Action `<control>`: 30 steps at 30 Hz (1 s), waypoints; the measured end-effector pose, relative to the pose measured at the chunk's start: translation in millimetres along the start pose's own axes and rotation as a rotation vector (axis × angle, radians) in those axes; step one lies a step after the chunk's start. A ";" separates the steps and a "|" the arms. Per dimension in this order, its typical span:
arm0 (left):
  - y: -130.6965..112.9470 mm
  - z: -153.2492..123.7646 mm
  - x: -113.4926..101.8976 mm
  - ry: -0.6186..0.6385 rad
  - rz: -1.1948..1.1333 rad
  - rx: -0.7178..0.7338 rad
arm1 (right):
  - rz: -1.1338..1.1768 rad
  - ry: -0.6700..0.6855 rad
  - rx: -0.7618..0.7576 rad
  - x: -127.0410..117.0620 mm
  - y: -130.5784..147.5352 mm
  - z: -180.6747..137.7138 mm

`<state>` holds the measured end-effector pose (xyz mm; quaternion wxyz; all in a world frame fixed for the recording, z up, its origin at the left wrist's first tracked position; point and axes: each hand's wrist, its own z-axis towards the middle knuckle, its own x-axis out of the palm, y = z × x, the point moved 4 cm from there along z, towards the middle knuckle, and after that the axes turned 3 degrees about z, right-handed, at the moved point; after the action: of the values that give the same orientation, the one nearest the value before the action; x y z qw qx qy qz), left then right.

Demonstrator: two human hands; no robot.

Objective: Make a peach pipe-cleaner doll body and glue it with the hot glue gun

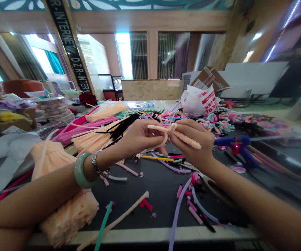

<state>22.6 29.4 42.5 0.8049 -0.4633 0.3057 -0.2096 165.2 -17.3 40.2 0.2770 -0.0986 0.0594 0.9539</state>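
Nearest, a pale green jade bangle (82, 170) and a silver chain bracelet (100, 164) circle the left wrist, and the forearm lies across a thick bundle of peach chenille stems (68, 218). Loose lavender chenille stems (178, 212) and short pink offcuts (194, 214) lie scattered on the black tabletop (150, 205). Above it, the left hand (137, 139) and the right hand (192, 143) are raised close together, each grip pinching a twisted peach chenille piece (175, 134) between fingers and thumb, so the piece sits in the air between them. To the right, a blue hot glue gun (236, 148) with a glowing red light lies on the tabletop. Beyond, long peach and black chenille stems (106, 111) fan out, and small pink-and-blue chenille figures (210, 122) lie heaped. Farther back stand a white plastic bag with red print (199, 101) and a brown cardboard box (210, 78).
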 end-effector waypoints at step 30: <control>4.0 0.0 -10.3 -0.309 -0.097 0.046 | 0.041 0.035 -0.075 8.2 2.9 -6.7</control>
<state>15.3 37.7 42.1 0.8417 -0.4856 0.1506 -0.1815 157.9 -16.7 32.1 0.2523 -0.1246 0.0304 0.9591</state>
